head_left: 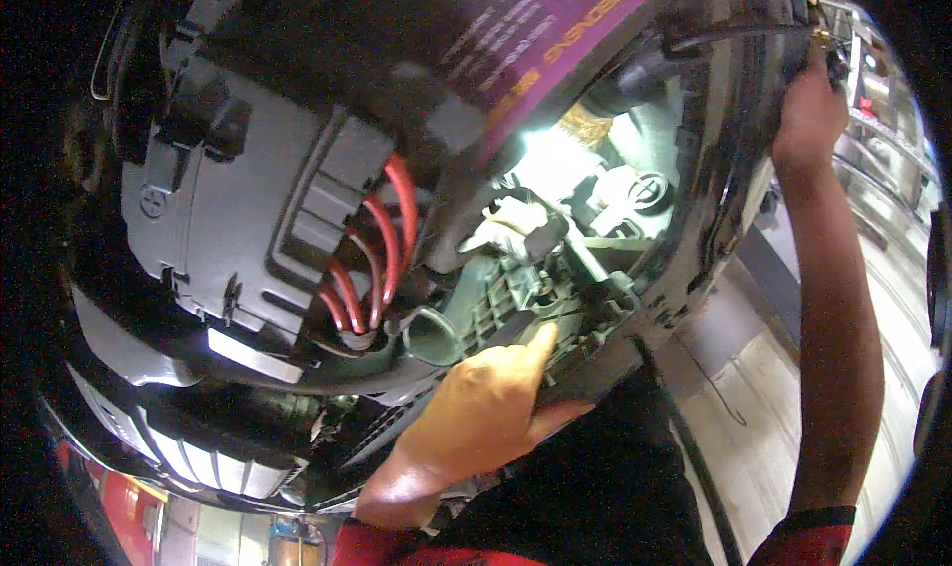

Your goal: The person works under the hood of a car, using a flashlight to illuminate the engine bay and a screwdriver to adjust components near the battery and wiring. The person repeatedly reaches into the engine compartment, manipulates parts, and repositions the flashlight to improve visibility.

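Observation:
My left hand (478, 402) reaches into the front of a car's engine bay. Its index finger is stretched toward black plastic parts beside a round dark duct opening (430, 336), and the thumb is spread apart below. The other fingers are mostly hidden. A ribbed black plastic housing (486, 303) lies just beyond the fingertip. At the upper right, my right hand (815, 115) is raised beside the car's dark body edge. Its fingers are closed around something small that I cannot make out.
Bright light falls on a round cap (647, 191) deeper in the bay. Red hoses (397, 219) run beside a large grey plastic cover (228, 189). A purple printed label (555, 30) lies above. Front grille slats (188, 452) sit lower left; shelving (873, 120) stands at right.

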The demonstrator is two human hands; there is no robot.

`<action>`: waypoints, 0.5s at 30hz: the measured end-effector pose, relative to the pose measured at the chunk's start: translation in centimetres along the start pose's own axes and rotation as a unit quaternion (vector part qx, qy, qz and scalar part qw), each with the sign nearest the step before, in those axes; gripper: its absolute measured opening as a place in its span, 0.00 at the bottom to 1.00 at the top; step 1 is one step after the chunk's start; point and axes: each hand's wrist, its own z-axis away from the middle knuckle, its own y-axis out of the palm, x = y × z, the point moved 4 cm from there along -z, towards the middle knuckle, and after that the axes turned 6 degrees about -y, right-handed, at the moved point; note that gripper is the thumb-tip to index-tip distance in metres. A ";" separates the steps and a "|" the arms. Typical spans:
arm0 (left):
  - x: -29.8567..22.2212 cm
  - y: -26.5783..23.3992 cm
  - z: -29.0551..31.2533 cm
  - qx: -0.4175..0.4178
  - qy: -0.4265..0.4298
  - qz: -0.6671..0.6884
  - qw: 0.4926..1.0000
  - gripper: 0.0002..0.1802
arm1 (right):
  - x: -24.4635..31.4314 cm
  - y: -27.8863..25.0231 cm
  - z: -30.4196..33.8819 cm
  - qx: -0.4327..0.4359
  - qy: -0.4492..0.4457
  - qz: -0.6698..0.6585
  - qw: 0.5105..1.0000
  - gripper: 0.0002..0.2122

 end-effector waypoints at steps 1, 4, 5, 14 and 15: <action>0.0 0.1 0.0 -0.004 0.002 -0.002 1.000 0.40 | -0.3 -0.1 0.0 0.014 0.028 -0.033 0.999 0.23; 0.2 0.3 0.1 -0.006 0.004 -0.022 1.000 0.40 | -0.7 -0.5 -0.2 0.017 0.020 0.048 0.998 0.24; 0.1 0.2 0.1 -0.014 0.011 -0.019 1.000 0.40 | -0.9 -0.5 -0.5 0.011 0.016 0.076 0.997 0.25; 0.0 0.2 0.1 -0.007 0.004 -0.019 1.000 0.40 | -3.1 -0.2 -2.2 0.008 0.019 0.023 1.000 0.24; 0.0 0.2 0.1 -0.007 0.004 -0.018 1.000 0.39 | -2.9 -0.3 -2.2 -0.001 0.016 0.044 0.999 0.25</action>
